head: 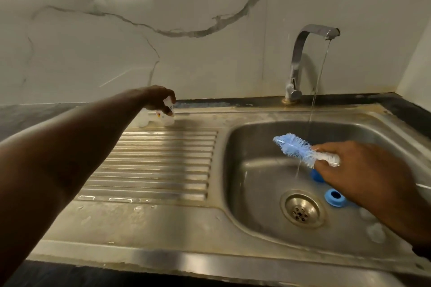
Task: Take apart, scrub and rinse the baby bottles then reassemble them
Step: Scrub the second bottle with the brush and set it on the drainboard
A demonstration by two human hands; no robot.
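Observation:
My left hand [156, 98] reaches to the back of the draining board and grips a clear baby bottle [168, 117] whose base rests on the steel. A second clear piece [142, 119] stands just left of it, partly hidden by my wrist. My right hand [354, 171] holds a blue bottle brush [294, 148] over the sink basin [251, 147], bristles pointing left, beside the running water. Two blue bottle rings lie in the basin: one [335, 197] right of the drain, the other [316, 176] half hidden under my right hand.
The chrome tap [300, 60] stands behind the basin and runs a thin stream [313, 100]. The drain [301, 211] sits at the basin's middle front. The ribbed draining board [158, 165] fills the left half. A marble wall rises behind, a dark counter edge in front.

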